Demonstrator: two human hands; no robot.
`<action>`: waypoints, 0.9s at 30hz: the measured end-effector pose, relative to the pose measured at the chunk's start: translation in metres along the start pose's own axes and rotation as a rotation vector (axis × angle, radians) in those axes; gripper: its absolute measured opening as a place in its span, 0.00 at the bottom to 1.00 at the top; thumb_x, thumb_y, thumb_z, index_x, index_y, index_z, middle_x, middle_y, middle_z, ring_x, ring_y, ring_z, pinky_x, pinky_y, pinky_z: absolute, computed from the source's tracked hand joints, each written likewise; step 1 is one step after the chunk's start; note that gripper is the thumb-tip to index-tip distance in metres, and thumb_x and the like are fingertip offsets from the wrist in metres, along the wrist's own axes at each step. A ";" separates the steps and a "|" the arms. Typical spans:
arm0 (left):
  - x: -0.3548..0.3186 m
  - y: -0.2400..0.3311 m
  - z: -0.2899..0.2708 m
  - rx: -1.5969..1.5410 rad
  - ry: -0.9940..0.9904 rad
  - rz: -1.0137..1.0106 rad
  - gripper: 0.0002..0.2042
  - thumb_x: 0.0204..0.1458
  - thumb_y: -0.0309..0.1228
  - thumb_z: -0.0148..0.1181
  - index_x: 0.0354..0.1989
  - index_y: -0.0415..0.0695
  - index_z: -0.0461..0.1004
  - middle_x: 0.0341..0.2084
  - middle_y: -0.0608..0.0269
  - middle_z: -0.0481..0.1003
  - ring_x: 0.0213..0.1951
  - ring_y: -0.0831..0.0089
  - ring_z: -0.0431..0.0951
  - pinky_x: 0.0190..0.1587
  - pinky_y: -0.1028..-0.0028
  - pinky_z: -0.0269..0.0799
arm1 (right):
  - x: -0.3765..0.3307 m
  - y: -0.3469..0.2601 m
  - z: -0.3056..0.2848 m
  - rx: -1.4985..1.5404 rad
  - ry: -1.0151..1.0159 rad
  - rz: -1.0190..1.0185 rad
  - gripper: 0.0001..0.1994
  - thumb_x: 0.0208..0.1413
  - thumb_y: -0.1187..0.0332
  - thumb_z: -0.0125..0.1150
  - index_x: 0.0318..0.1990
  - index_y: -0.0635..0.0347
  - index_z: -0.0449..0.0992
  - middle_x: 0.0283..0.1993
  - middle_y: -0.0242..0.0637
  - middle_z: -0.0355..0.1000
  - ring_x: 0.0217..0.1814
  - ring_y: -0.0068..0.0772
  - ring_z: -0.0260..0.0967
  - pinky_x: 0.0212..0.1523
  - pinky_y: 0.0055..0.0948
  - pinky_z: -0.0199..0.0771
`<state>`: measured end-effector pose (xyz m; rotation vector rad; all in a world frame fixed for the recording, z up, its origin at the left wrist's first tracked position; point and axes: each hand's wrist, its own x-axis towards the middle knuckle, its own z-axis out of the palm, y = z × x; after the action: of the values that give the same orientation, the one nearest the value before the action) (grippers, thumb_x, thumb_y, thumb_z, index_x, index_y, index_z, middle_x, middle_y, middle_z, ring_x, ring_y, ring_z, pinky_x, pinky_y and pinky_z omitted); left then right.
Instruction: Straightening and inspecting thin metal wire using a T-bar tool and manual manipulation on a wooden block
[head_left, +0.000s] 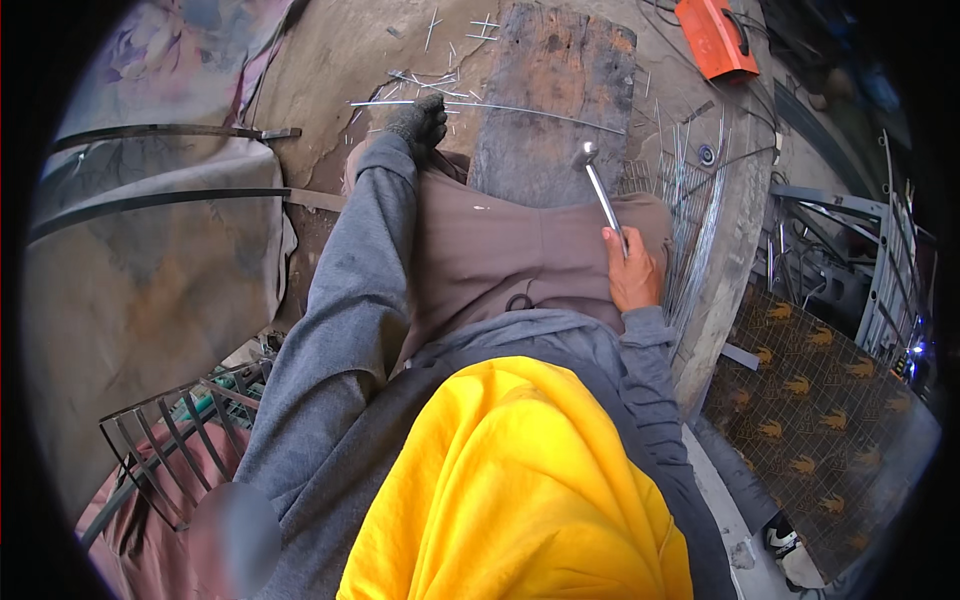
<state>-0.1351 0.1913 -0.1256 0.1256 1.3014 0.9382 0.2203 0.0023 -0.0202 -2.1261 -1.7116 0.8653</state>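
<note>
Fingers of right hand pinching hammer handle; gloved left hand grips wire

- No packages, labels, signs or screens showed anywhere in the view.

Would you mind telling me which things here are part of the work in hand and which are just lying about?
In use:
- hammer in the right hand
- long wire under the gloved left hand
- rusty plate

Lying about:
- orange box
- metal grille
- patterned mat
- cloth
</note>
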 end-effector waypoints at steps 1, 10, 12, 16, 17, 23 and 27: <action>-0.001 -0.001 0.001 -0.001 -0.004 0.000 0.06 0.55 0.35 0.64 0.32 0.49 0.75 0.24 0.69 0.74 0.27 0.73 0.74 0.29 0.75 0.73 | -0.003 -0.003 0.002 -0.104 -0.073 -0.005 0.21 0.64 0.46 0.47 0.45 0.58 0.69 0.34 0.52 0.76 0.35 0.62 0.72 0.37 0.52 0.69; 0.023 -0.009 -0.014 0.054 -0.061 -0.057 0.07 0.58 0.36 0.57 0.40 0.47 0.72 0.33 0.65 0.75 0.35 0.70 0.75 0.40 0.74 0.74 | -0.002 -0.014 0.014 -0.346 -0.165 -0.138 0.17 0.63 0.51 0.50 0.43 0.55 0.65 0.37 0.49 0.77 0.36 0.59 0.74 0.35 0.54 0.71; 0.030 -0.014 -0.014 0.062 0.011 -0.063 0.04 0.57 0.34 0.57 0.36 0.49 0.74 0.23 0.67 0.73 0.23 0.72 0.71 0.25 0.76 0.68 | -0.001 -0.015 0.014 -0.347 -0.153 -0.142 0.17 0.63 0.51 0.50 0.43 0.56 0.65 0.37 0.50 0.76 0.35 0.59 0.74 0.35 0.54 0.71; 0.041 -0.016 -0.022 0.020 -0.022 -0.062 0.04 0.57 0.33 0.58 0.36 0.47 0.74 0.24 0.65 0.75 0.25 0.71 0.74 0.27 0.75 0.71 | 0.001 -0.019 0.014 -0.369 -0.151 -0.143 0.17 0.63 0.51 0.50 0.41 0.56 0.65 0.36 0.50 0.76 0.35 0.59 0.74 0.35 0.54 0.71; 0.042 -0.017 -0.024 0.013 0.004 -0.060 0.04 0.57 0.32 0.58 0.37 0.47 0.74 0.25 0.65 0.75 0.27 0.71 0.75 0.28 0.74 0.72 | 0.001 -0.019 0.014 -0.370 -0.151 -0.144 0.17 0.63 0.51 0.50 0.41 0.56 0.65 0.36 0.50 0.76 0.35 0.59 0.74 0.35 0.54 0.71; 0.036 -0.019 -0.012 0.016 0.053 -0.046 0.05 0.57 0.31 0.58 0.39 0.45 0.74 0.27 0.63 0.76 0.30 0.69 0.77 0.32 0.72 0.76 | 0.002 -0.017 0.014 -0.377 -0.172 -0.112 0.17 0.63 0.51 0.49 0.41 0.57 0.64 0.36 0.51 0.76 0.36 0.59 0.74 0.36 0.54 0.71; 0.036 -0.015 -0.019 0.003 0.057 -0.057 0.06 0.57 0.31 0.58 0.41 0.46 0.74 0.26 0.63 0.76 0.28 0.68 0.76 0.29 0.73 0.75 | 0.003 -0.019 0.015 -0.366 -0.161 -0.139 0.17 0.63 0.51 0.50 0.40 0.57 0.64 0.35 0.51 0.76 0.36 0.59 0.74 0.36 0.54 0.71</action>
<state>-0.1448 0.1972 -0.1679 0.0639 1.3523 0.8964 0.1967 0.0078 -0.0219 -2.1684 -2.2178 0.7485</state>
